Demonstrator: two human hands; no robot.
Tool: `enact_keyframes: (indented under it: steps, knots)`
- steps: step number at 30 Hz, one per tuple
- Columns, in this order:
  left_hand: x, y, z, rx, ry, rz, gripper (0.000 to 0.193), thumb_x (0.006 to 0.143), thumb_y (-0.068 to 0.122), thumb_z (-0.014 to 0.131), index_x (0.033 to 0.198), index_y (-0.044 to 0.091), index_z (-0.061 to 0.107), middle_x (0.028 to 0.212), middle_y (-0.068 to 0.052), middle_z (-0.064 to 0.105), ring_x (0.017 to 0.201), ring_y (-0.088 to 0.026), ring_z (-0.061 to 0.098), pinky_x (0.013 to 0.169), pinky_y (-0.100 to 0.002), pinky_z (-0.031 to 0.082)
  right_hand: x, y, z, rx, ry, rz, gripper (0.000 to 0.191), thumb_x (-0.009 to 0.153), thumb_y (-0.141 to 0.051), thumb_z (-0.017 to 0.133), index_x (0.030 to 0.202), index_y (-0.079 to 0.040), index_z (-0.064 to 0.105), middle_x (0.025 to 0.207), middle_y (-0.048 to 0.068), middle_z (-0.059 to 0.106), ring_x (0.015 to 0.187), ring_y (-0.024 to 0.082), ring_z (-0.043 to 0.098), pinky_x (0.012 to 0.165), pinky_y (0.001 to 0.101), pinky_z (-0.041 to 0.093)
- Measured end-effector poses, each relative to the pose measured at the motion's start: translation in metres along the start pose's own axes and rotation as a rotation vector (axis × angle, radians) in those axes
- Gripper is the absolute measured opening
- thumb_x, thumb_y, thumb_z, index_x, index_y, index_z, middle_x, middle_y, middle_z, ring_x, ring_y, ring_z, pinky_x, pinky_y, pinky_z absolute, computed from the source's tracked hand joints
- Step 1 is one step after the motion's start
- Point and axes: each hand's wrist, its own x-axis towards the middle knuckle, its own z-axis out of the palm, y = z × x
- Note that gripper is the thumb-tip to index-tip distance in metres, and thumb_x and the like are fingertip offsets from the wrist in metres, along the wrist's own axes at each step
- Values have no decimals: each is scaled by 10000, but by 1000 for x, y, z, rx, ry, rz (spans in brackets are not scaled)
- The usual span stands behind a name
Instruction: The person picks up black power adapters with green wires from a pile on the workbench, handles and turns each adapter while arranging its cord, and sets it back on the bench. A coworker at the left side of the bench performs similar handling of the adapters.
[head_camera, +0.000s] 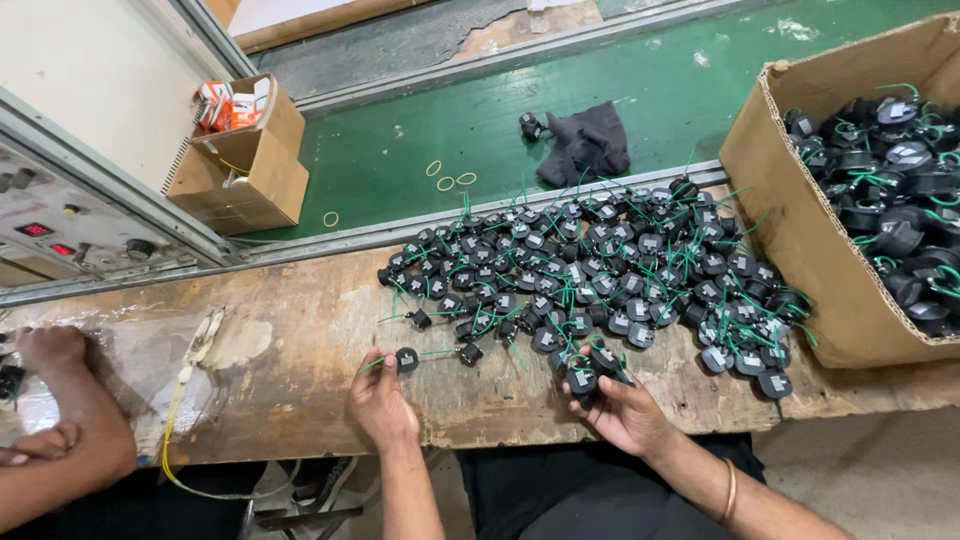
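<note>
On the wooden bench (300, 330), the left hand (380, 400) pinched one black part (406, 359), green lead trailing rightward; the right hand (625, 405) grasped several parts (590, 375), nearer the pile (600, 270).

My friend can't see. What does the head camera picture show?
A person's left hand pinches one small black part with a green wire, and the right hand holds several, at a worn wooden bench heaped with them. A cardboard box holds more.
</note>
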Motion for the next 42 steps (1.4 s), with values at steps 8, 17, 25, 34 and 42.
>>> enact_keyframes:
  steps: [8,17,25,34,42]
  knots:
    - [-90,-7,60,-197,-620,-167,295,782,-96,786,1025,63,737,900,-97,765,833,-234,729,787,-378,593,9,8,5,-115,56,7,611,811,-29,728,1345,-146,456,1379,94,582,1286,289,602,1058,507,525]
    - [-116,7,103,422,-804,433,258,888,-103,695,1096,39,749,1085,-115,780,1060,-259,741,975,-373,568,8,6,-10,-154,94,0,593,875,37,706,1388,-145,471,1295,88,601,1143,241,642,939,462,550]
    - [-127,-39,71,315,-834,213,236,780,-83,831,975,23,752,1147,-156,764,1170,-307,678,1024,-412,525,3,5,-13,-316,-7,-115,547,881,37,766,1328,-101,482,1306,80,533,1206,236,587,982,422,528]
    - [-139,-39,60,432,-729,336,142,856,-16,755,988,19,715,1086,-137,776,1050,-265,734,965,-365,572,-2,0,-7,-468,-35,-113,541,870,-7,799,1310,-72,491,1313,80,549,1267,206,554,1074,394,478]
    - [-133,-32,62,467,-743,302,168,899,-8,738,1065,1,760,1200,-149,772,1211,-314,705,1065,-420,528,3,-4,-4,-198,-6,-51,556,875,50,751,1331,-109,474,1257,101,564,1171,244,621,988,457,558]
